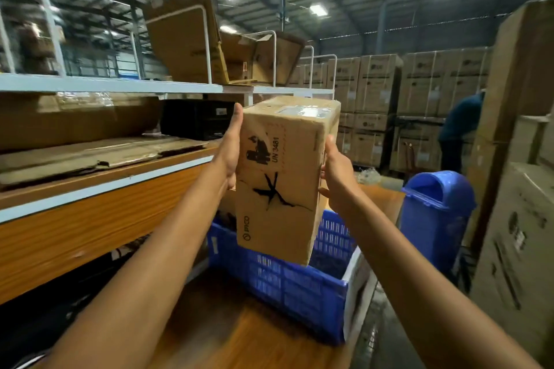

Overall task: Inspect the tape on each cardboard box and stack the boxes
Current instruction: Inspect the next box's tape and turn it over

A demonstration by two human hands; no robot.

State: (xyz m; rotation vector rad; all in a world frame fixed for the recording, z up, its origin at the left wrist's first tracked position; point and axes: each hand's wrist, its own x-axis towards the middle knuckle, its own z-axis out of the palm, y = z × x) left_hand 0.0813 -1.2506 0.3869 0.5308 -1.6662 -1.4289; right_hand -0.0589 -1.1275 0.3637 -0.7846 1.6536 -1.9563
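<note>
I hold a brown cardboard box [281, 177] upright in the air, above a blue plastic crate [287, 281]. It carries black printed marks, "UN 3481" and a black scrawled cross; clear tape [302, 112] shines on its top face. My left hand [230, 147] lies flat along the box's left side, fingers straight and pointing up. My right hand [337, 171] grips the right edge, with its fingers hidden behind the box.
A shelving rack [105, 186] with flattened cardboard runs along the left. The crate stands on a wooden table [239, 335]. A blue bin [434, 213] stands to the right, tall cartons [515, 159] beyond it, and a person in blue [461, 129] bends at stacked boxes behind.
</note>
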